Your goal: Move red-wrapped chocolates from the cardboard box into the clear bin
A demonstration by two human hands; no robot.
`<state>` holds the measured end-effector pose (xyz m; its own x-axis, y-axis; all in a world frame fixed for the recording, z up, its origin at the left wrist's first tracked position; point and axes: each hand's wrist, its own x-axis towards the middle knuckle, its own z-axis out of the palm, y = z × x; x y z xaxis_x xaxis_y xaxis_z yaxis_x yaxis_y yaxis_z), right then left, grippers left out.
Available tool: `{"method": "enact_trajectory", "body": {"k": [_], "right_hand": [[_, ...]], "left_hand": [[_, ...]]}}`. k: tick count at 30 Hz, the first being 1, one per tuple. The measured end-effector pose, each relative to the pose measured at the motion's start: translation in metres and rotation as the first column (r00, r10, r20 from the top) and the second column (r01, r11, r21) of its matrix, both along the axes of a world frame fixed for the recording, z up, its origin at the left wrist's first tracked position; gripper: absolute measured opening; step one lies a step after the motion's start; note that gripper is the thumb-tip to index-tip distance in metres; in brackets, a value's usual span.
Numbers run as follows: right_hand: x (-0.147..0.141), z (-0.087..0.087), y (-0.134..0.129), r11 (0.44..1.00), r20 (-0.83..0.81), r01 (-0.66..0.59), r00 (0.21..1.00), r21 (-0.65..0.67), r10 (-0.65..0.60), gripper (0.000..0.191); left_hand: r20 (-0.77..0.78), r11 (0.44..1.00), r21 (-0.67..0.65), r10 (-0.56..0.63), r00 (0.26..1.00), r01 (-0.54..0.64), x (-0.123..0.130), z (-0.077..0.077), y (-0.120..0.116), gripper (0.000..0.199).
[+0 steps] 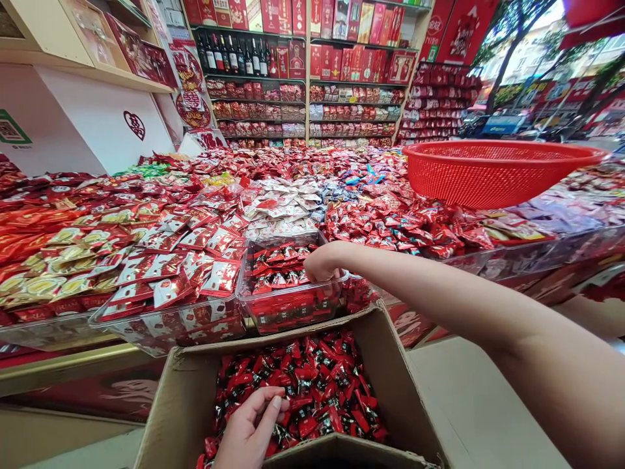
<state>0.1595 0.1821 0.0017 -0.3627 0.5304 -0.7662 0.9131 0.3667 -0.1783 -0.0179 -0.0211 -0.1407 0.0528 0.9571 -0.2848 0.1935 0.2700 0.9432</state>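
Note:
My left hand [254, 426] is inside an open cardboard box [407, 384], low over a heap of small candies [317, 384] in red and black wrappers. Its thumb and fingers are drawn together in a pinch; whether a candy is between them cannot be made out. My right hand [323, 262] reaches into a clear plastic bin [288, 306] just beyond the box. Rows of red and black wrapped candies [278, 280] lie in that bin. The right hand's fingers curl downward at the bin's right side, and their tips are mostly hidden.
Bins heaped with red-and-white packets [170, 270] and gold-and-red packets [73, 251] stand left. White packets [283, 205] lie behind the bin, red-wrapped sweets [385, 218] to its right. A red mesh basket [488, 176] rests on the display at right. Shelves with bottles [234, 55] stand behind.

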Motion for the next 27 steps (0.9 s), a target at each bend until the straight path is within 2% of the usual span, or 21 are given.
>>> {"method": "enact_trajectory", "body": {"k": [6,8,10,12,13,14,15,16,17,18,19,20,21,22,23,24,25,27], "right_hand": [[-0.004,-0.004,0.001,0.995,-0.045,0.077,0.996,0.056,-0.075,0.028],[-0.002,0.005,-0.001,0.992,-0.066,0.082,0.995,0.091,-0.076,0.027],[0.004,0.026,-0.009,0.987,-0.096,0.070,0.994,0.148,-0.056,0.023],[0.013,0.050,-0.025,0.950,-0.227,0.037,0.973,0.310,0.036,0.013],[0.018,0.059,-0.037,0.920,-0.327,0.025,0.938,0.391,0.113,0.008],[0.021,0.063,-0.049,0.900,-0.433,0.009,0.879,0.435,0.201,0.007],[0.023,0.059,-0.062,0.914,-0.532,-0.033,0.804,0.405,0.265,0.009],[0.023,0.045,-0.075,0.946,-0.619,-0.103,0.733,0.307,0.281,0.010],[0.020,0.022,-0.087,0.965,-0.679,-0.219,0.689,0.141,0.255,0.011],[0.016,-0.010,-0.097,0.954,-0.698,-0.299,0.686,-0.011,0.207,0.011],[0.011,-0.048,-0.105,0.959,-0.707,-0.279,0.687,-0.046,0.166,0.011],[0.005,-0.091,-0.111,0.986,-0.722,-0.169,0.680,0.015,0.128,0.019],[-0.001,-0.133,-0.115,0.994,-0.732,-0.006,0.676,0.109,0.084,0.035],[-0.006,-0.173,-0.118,0.962,-0.764,0.204,0.646,0.181,0.007,0.051],[-0.011,-0.206,-0.120,0.921,-0.803,0.340,0.593,0.192,-0.051,0.058],[-0.014,-0.233,-0.123,0.896,-0.817,0.397,0.573,0.199,-0.073,0.061],[-0.017,-0.251,-0.126,0.867,-0.838,0.457,0.538,0.196,-0.094,0.063],[-0.019,-0.268,-0.134,0.850,-0.866,0.498,0.488,0.175,-0.108,0.062]], "left_hand": [[-0.011,0.999,0.006,-0.031,0.999,0.031,-0.002,-0.005,0.001,0.029],[-0.017,0.999,0.008,-0.038,0.999,0.039,-0.002,-0.007,0.001,0.028],[-0.018,0.999,0.004,-0.050,0.999,0.050,-0.003,-0.008,0.002,0.028],[-0.006,0.999,-0.002,-0.050,0.999,0.050,-0.004,-0.010,0.002,0.027],[0.004,0.999,-0.005,-0.044,0.999,0.044,-0.005,-0.010,0.002,0.027],[0.016,0.999,-0.008,-0.035,0.999,0.035,-0.005,-0.011,0.002,0.027],[0.023,1.000,-0.009,-0.027,0.999,0.027,-0.005,-0.011,0.002,0.027],[0.028,1.000,-0.010,-0.023,0.999,0.023,-0.004,-0.011,0.003,0.027],[0.029,1.000,-0.008,-0.024,0.999,0.024,-0.004,-0.010,0.003,0.027],[0.028,1.000,-0.004,-0.028,0.999,0.028,-0.003,-0.010,0.003,0.026],[0.025,0.999,0.001,-0.033,0.999,0.033,-0.002,-0.009,0.004,0.026],[0.023,0.999,0.004,-0.036,0.999,0.036,-0.001,-0.008,0.004,0.027],[0.023,0.999,0.004,-0.038,0.999,0.038,-0.001,-0.007,0.004,0.027],[0.021,0.999,0.003,-0.034,0.999,0.034,0.000,-0.006,0.004,0.028],[0.016,1.000,0.002,-0.028,0.999,0.027,0.001,-0.006,0.003,0.029],[0.010,1.000,0.001,-0.024,1.000,0.024,0.001,-0.005,0.003,0.030],[0.006,1.000,0.000,-0.026,1.000,0.026,0.001,-0.005,0.002,0.030],[0.003,1.000,-0.001,-0.028,1.000,0.028,0.001,-0.005,0.001,0.030]]}}
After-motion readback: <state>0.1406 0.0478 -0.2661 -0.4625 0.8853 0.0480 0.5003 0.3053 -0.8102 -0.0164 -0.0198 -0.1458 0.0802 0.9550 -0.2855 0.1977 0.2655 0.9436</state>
